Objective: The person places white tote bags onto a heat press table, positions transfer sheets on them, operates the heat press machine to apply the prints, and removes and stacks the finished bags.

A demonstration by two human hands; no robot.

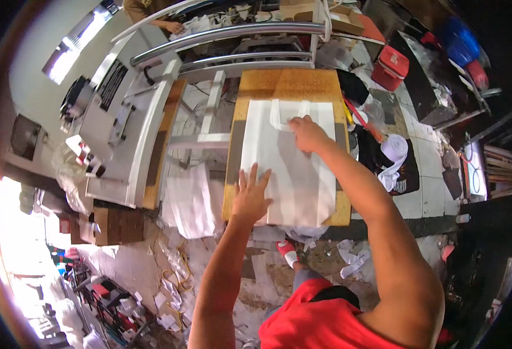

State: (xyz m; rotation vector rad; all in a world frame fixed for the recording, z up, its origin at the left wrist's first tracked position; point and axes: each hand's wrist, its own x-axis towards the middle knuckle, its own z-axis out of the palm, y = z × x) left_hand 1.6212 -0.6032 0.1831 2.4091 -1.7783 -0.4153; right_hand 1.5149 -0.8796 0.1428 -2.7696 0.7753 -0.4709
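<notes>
A white tote bag (292,168), seemingly of cloth, lies flat on a wooden board (291,81) in front of me. Its strap handle (276,114) is folded down over the upper part of the bag. My right hand (309,134) is at the loop of this handle, fingers curled and closed on it; the fingertips are partly hidden. Lower down, my left hand (251,195) rests with fingers spread on the bag's left edge.
More white bags (189,200) hang or lie left of the board. Metal rails (233,32) and a white machine frame (151,134) stand behind and left. At right are a white fabric roll (394,148) and a red cooler (390,67). Another person's hand (173,27) shows at top left.
</notes>
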